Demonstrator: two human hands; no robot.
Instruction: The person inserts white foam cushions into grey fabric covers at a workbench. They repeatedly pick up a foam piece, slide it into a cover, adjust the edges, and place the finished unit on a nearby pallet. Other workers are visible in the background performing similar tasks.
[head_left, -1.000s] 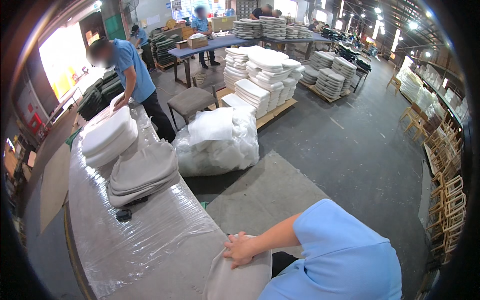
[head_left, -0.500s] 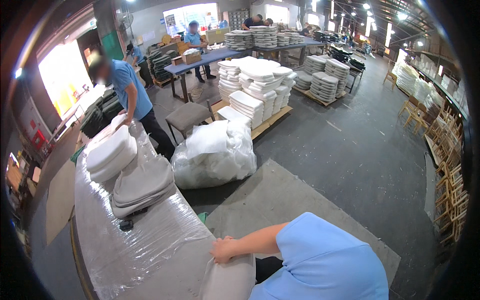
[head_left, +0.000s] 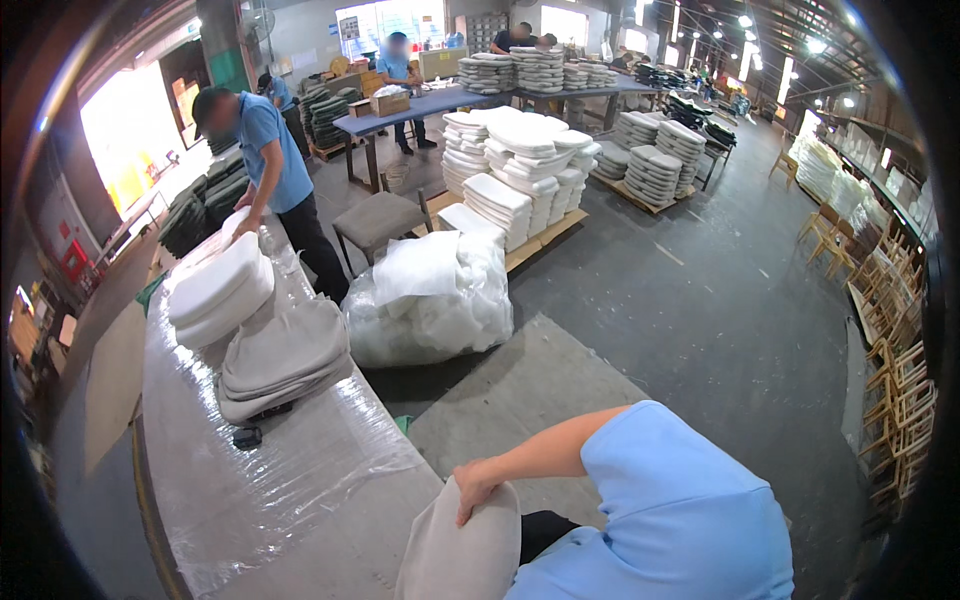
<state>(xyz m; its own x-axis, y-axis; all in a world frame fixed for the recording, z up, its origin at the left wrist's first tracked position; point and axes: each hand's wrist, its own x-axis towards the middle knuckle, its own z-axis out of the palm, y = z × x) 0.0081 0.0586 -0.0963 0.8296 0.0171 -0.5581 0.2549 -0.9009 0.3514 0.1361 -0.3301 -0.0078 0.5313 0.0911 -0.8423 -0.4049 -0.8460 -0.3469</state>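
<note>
Cushion (head_left: 455, 560), light grey, at counter (head_left: 330, 540) edge, beside dark-trousered leg (head_left: 541, 532). Right hand (head_left: 477, 489) clamped over its far rim; left hand out of view, cannot tell. Judgement: even grip, surface smooth, rim supported against slipping.

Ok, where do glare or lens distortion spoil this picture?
Head view: the left doorway is blown out white; streaks of glare cross the plastic sheeting. Same view: fisheye curves straight edges near the rim, leaving dark corners. Also head view: the right hand and the pale grey cushion it touches show no glare.
</note>
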